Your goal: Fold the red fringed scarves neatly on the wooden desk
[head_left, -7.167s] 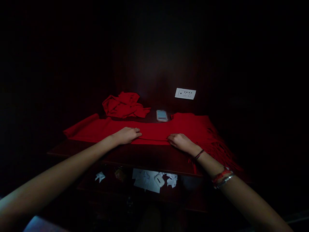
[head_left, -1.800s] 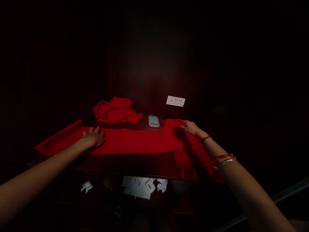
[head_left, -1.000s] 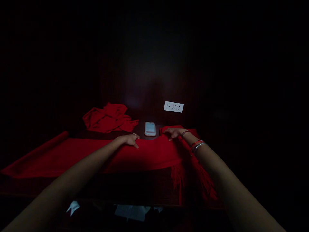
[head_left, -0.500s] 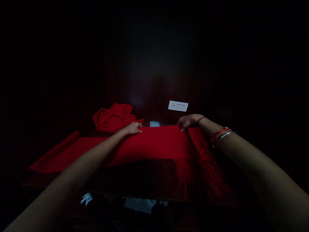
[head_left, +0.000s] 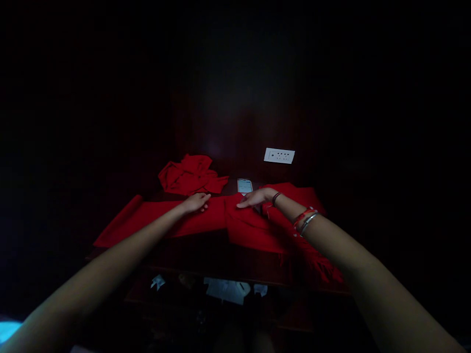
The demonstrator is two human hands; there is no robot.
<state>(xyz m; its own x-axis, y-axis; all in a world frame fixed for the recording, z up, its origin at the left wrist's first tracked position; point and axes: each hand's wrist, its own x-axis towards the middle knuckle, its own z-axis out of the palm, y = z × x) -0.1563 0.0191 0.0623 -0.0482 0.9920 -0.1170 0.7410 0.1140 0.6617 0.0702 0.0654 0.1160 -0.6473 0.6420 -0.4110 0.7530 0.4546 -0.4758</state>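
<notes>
We find the red fringed cloth (head_left: pixel 253 233) on the tabletop (head_left: pixel 206 251), mid-frame, its long axis running left to right. It lies beneath both hands: the left hand (head_left: pixel 196 202) at its upper edge, left of centre; the right hand (head_left: pixel 258 197) over the folded part, nearer the fringed end at lower right. The left fingers curl, the right point leftward; we cannot tell whether either set grips. The open shelf (head_left: pixel 172 294) below holds white papers (head_left: pixel 223 290).

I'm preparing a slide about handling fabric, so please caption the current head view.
Bare left hand and right hand over a long, fringed red cloth, a crumpled red cloth heap behind.
</notes>
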